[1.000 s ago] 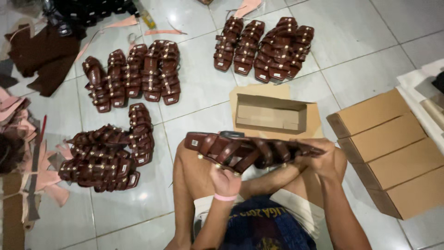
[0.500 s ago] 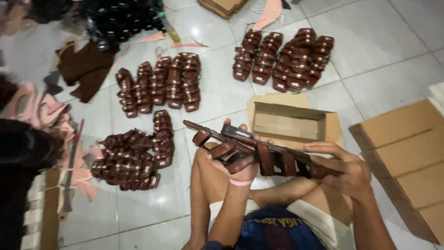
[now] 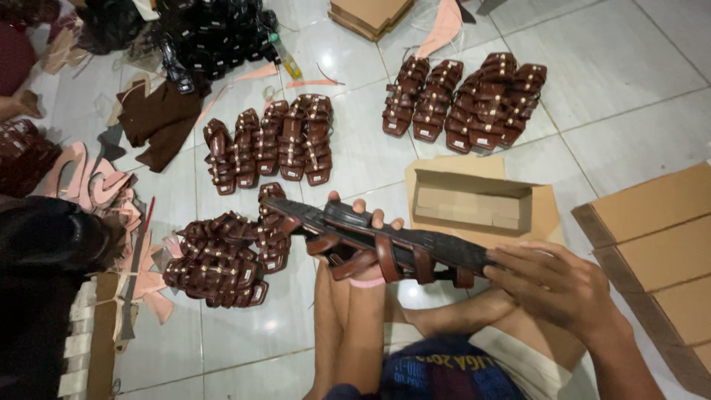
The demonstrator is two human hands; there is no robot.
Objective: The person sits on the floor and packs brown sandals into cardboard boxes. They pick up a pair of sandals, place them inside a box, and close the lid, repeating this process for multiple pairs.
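I hold a long row of stacked brown strappy sandals (image 3: 385, 248) level above my lap, soles up and dark. My left hand (image 3: 363, 222) grips the row from behind near its middle, fingertips curled over the top edge. My right hand (image 3: 555, 285) clasps the row's right end. Just beyond the row an open cardboard shoebox (image 3: 474, 200) lies on the tiled floor. My bare legs (image 3: 444, 318) are folded underneath.
Piles of brown sandals lie at the left (image 3: 222, 259), the middle (image 3: 270, 141) and the upper right (image 3: 466, 100). Flat cardboard boxes (image 3: 652, 237) are stacked at the right. Black sandals (image 3: 215, 33), brown cloth (image 3: 159, 118) and pink offcuts (image 3: 89, 178) fill the upper left.
The view has swung right and closer. The sandal row has tilted and shifted, my right hand still on its right end and my left hand holding the middle.
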